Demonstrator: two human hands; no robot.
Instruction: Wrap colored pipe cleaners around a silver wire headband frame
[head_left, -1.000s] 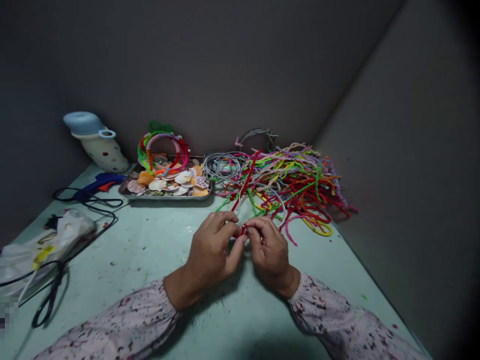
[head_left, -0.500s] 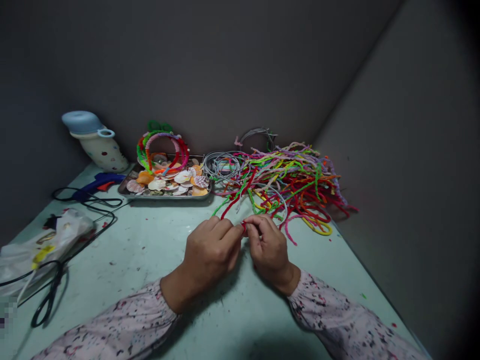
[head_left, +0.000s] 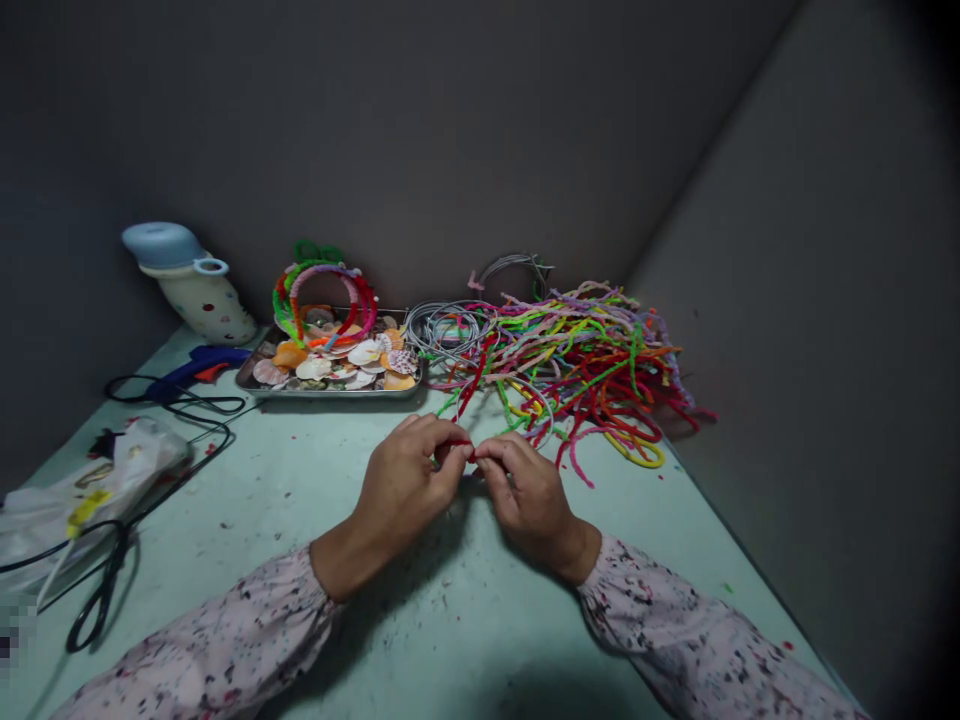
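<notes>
My left hand (head_left: 409, 480) pinches a red pipe cleaner (head_left: 471, 385) between thumb and fingers. Against it, my right hand (head_left: 532, 498) grips the same red fuzzy stem, and the fingertips of both hands nearly touch. A thin grey wire loop (head_left: 553, 412) shows just behind the right fingers; whether the red stem is wound on it is hidden. Beyond the hands spreads a tangled heap of coloured pipe cleaners (head_left: 592, 350), mostly red, green, pink and yellow. Coiled grey wire (head_left: 442, 330) lies at the heap's left side.
A metal tray (head_left: 334, 396) holds shells, with wrapped colourful hoops (head_left: 285, 300) standing on it. Behind it on the left leans a bottle with a blue lid (head_left: 161, 245). A blue tool (head_left: 187, 370), black cable (head_left: 225, 440) and plastic bag (head_left: 142, 455) lie at left. Grey walls enclose the table.
Both hands have shifted slightly left, with the red stem and wire loop moving along. My left hand has turned so that its thumb and forefinger show a wider arch.
</notes>
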